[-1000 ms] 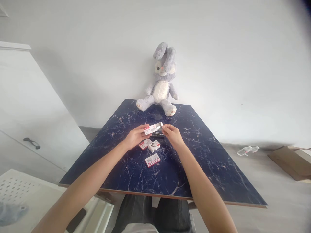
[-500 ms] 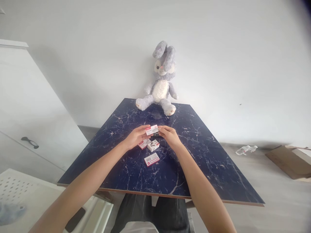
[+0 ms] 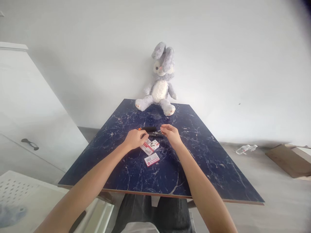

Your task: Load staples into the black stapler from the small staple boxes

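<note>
While our left hand [image 3: 136,139] touches the red-and-white box [image 3: 146,148] on our side of the black tool [image 3: 150,128], our right hand [image 3: 171,132] is beside the tool's right end; we cannot tell whether either grip is clamped or apart.

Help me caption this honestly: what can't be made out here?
All in the head view:
Nearest small box: fine print too small.
Right hand: whatever it may pinch is too small to tell.
Black object between the hands: partly covered by the left hand.
Dark item at lower left: partly hidden by the left forearm.
Cardboard box: cut off by the right edge.
</note>
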Demonstrator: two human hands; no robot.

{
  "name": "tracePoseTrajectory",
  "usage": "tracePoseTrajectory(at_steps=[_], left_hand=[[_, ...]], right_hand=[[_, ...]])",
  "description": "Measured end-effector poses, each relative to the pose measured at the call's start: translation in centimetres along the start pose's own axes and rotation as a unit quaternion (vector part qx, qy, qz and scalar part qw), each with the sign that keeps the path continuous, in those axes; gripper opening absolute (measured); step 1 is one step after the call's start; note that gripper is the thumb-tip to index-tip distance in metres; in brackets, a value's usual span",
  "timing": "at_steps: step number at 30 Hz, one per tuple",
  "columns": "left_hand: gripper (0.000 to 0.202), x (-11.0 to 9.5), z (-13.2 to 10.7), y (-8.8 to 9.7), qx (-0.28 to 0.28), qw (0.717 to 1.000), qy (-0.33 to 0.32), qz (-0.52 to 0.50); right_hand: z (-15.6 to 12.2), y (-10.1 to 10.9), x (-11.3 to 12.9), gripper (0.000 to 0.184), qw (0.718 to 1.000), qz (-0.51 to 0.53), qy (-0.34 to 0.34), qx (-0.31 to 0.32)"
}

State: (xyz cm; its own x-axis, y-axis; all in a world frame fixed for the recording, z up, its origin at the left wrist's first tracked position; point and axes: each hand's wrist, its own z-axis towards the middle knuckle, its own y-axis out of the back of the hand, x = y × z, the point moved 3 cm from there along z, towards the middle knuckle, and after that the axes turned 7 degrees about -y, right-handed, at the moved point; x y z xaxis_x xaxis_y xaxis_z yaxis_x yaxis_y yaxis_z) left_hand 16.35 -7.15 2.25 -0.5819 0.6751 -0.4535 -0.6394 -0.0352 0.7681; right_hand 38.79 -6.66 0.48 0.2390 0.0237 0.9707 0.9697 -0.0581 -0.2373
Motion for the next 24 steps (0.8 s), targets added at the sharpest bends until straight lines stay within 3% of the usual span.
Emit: tracePoseTrajectory(at_steps=[2, 5, 9, 13, 17, 24], left_hand=[[0.026, -0.6, 0.0, 0.4, -0.025, 1.0, -0.012, 0.013], [0.035, -1.5, 0.1, 0.0, -0.006, 0.996, -0.04, -0.081], [0.03, -2.0, 0.1, -1.0, -0.001, 0.981, -0.039, -0.191], [0.027, -1.5, 0.1, -1.3, -0.024, 0.981, -0.019, -0.191], [0.024, -1.0, 0.2, -1.0, -0.048, 0.986, -0.018, -0.161], [0.028, 0.3, 0.1, -1.7, -0.041, 0.976, 0.036, -0.21]], right_hand=[[-0.6, -1.0, 0.2, 0.03, 0.998, 0.013, 0.0, 0.055], [-1.6, -2.4, 0.3, 0.029, 0.99, 0.02, 0.004, 0.137], [-2.1, -3.1, 0.2, 0.026, 0.983, -0.02, 0.022, 0.181], [-1.9, -2.7, 0.2, 0.024, 0.973, -0.163, 0.074, 0.147], [-2.0, -2.6, 0.4, 0.019, 0.931, -0.321, 0.142, 0.1], [-2.4, -2.7, 1.1, 0.02, 0.881, -0.396, 0.241, 0.098]])
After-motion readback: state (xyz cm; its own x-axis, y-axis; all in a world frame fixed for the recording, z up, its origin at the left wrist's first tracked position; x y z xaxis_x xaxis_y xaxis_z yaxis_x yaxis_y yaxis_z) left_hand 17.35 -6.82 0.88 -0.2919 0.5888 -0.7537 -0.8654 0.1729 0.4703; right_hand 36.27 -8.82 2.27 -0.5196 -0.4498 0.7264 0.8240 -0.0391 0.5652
